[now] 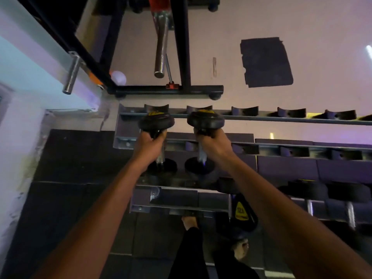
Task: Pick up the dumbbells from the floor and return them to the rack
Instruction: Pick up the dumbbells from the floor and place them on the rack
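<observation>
Both my arms were stretched out forward over the rack (261, 117), forearms nearly parallel. My left hand (148, 147) was wrapped tight around the handle of the left dumbbell (156, 122), fingers curled over the bar just under its far head. My right hand (213, 143) was clenched the same way on the right dumbbell (205, 119). Both dumbbells pointed away from me, far heads at the rack's top rail over the two leftmost cradles, near heads lower toward the middle tier. Whether they were seated in the cradles or just above, I couldn't tell; motion blur. The other top-tier cradles to the right of them held nothing. The rack's lowest tier held several dark dumbbells right of my right arm. One yellow-labelled dumbbell (241, 216) sat at the rack's front bottom edge, just above my bare foot (240, 249) on the dark floor (70, 198).
</observation>
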A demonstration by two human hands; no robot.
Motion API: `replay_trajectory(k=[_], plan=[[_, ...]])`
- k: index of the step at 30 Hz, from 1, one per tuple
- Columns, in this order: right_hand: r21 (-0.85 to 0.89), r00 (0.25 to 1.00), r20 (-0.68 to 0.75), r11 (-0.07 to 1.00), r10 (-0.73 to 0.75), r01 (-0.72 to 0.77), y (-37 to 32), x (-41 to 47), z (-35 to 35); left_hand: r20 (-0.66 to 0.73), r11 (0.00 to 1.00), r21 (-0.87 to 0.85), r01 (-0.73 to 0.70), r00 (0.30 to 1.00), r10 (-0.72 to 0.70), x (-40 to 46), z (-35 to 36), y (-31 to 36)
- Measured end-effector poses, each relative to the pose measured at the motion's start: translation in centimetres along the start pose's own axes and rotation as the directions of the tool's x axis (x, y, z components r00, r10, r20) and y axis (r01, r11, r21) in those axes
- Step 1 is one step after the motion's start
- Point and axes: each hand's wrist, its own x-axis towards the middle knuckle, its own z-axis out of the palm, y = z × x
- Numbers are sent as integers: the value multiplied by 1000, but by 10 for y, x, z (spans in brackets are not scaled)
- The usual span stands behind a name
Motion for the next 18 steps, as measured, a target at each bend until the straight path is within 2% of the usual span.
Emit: replay_trajectory(k=[4,12,18], plan=[[-86,999,-48,996,25,-29,-9,62,30,69,998,41,48,996,-51,82,-6,-4],[-190,985,-131,972,112,-136,-3,143,49,43,957,252,145,986,-160,183,4,-30],[-299,969,-134,923,209,-241,11,163,54,96,969,139,203,971,-218,210,1,-54]])
